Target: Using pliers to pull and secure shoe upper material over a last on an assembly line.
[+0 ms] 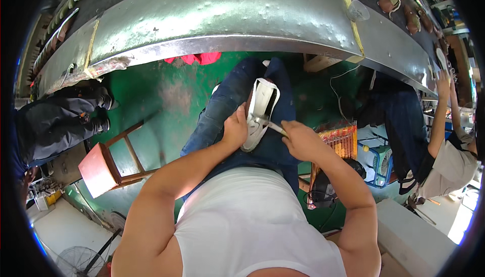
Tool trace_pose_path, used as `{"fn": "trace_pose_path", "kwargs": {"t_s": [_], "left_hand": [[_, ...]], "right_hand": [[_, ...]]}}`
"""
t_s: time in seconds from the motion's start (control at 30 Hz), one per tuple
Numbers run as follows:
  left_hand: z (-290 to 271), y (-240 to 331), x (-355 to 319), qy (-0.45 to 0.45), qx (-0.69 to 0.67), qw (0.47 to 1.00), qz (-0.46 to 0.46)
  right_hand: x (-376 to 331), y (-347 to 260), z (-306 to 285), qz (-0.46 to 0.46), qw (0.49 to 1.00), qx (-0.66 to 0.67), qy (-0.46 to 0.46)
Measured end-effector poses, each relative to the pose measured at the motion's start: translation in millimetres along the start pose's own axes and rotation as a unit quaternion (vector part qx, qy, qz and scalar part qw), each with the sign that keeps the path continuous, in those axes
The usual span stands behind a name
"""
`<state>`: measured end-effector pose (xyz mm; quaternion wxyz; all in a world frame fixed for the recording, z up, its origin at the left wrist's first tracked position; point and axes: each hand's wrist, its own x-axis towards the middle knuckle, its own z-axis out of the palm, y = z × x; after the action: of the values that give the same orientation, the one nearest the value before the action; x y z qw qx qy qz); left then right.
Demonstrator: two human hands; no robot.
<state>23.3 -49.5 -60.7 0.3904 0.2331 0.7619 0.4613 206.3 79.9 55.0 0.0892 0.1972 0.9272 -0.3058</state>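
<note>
A white shoe lies upright on my lap, its open top facing me and its toe pointing toward my waist. My left hand is closed around the shoe's left side near the toe. A hammer with a pale handle is gripped in my right hand. Its metal head is over the front part of the shoe; whether it touches the surface I cannot tell. My blue-trousered legs lie underneath and around the shoe.
A dented metal-sided bench curves in front of my knees, with brown shoes on its right. A red-seated wooden stool is to my left. Co-workers stand at left and right; a blue plastic stool is nearby.
</note>
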Motion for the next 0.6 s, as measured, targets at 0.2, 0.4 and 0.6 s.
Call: {"fn": "trace_pose_path", "kwargs": {"t_s": [0.2, 0.4, 0.6], "left_hand": [[-4.7, 24.8, -16.8, -0.016, 0.085, 0.982, 0.166], [-15.8, 31.4, -10.9, -0.096, 0.242, 0.928, 0.267], [-24.8, 48.3, -11.5, -0.151, 0.291, 0.923, 0.2]], "right_hand": [[18.2, 7.9, -3.4, 0.074, 0.995, -0.054, 0.04], [19.6, 44.7, -13.2, 0.098, 0.995, 0.022, 0.001], [25.8, 14.5, -65.9, 0.168, 0.955, 0.244, -0.019]]}}
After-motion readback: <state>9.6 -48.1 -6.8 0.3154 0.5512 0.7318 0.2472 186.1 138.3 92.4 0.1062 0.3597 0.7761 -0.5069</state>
